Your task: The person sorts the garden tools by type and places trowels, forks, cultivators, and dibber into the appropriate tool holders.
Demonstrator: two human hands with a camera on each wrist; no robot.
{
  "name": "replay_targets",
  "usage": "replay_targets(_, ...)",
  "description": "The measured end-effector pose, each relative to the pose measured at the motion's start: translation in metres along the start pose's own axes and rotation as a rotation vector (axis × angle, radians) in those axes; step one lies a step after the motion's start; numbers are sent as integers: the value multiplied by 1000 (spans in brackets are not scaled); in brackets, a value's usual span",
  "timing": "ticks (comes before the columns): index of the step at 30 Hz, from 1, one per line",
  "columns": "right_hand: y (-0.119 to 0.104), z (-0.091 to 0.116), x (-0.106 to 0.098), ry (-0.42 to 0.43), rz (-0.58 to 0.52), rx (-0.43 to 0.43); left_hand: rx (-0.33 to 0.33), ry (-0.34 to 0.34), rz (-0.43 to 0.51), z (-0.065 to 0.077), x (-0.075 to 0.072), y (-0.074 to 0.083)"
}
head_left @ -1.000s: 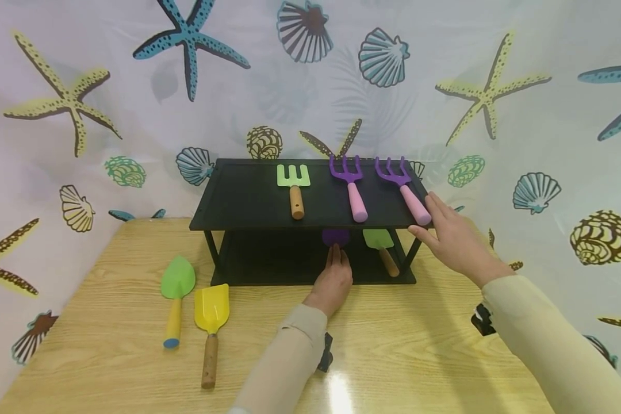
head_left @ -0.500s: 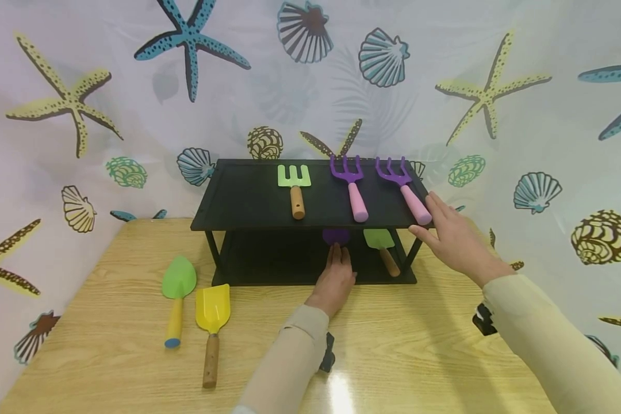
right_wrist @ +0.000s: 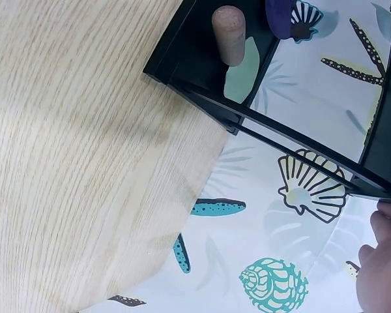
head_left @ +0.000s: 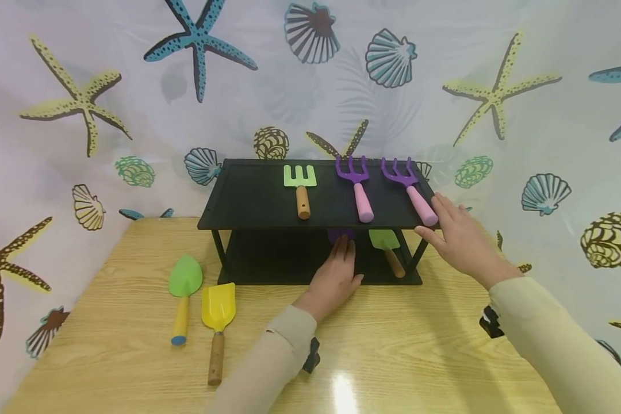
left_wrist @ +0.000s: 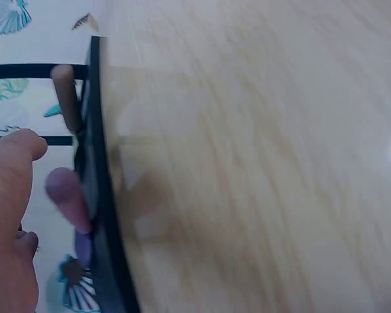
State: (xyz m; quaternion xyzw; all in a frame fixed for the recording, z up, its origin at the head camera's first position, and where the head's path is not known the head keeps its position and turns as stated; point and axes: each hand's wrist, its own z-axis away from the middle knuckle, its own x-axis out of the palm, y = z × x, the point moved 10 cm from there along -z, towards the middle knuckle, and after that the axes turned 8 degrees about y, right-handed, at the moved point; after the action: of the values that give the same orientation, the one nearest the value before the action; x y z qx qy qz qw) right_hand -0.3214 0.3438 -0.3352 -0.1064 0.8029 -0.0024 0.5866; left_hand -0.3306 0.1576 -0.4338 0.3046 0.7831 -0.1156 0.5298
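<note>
"At the lower shelf (head_left: 269, 261), how is your left hand (head_left: 333, 279)?"

"I have it in front of the purple spade (head_left: 333, 235), fingers straight and loose. My left wrist view shows the spade's pink handle (left_wrist: 68, 199) just beside the hand, ungripped. The spade lies on that shelf, left of a green spade (head_left: 385, 238)."

"And the right hand (head_left: 463, 241)?"

"Fingers extended, thumb spread, touching the upper shelf (head_left: 253, 201) at its right front corner, just beside a purple fork (head_left: 415, 196). I see a green fork (head_left: 301, 188) up there too."
</note>
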Motion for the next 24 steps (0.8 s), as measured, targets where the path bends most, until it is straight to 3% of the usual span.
replay_targets(6,-1,0,-4,32,36,-25,129,76,26,15,-32,-2)
replay_targets(9,-2,0,-4,32,36,-29,148,52,50,28,-43,-10)
replay_targets(14,-1,-1,-4,33,37,-21,111,-54,76,52,-55,-30)
replay_targets(24,-3,-1,-3,17,23,-16,16,-67,74,99,-83,-65)
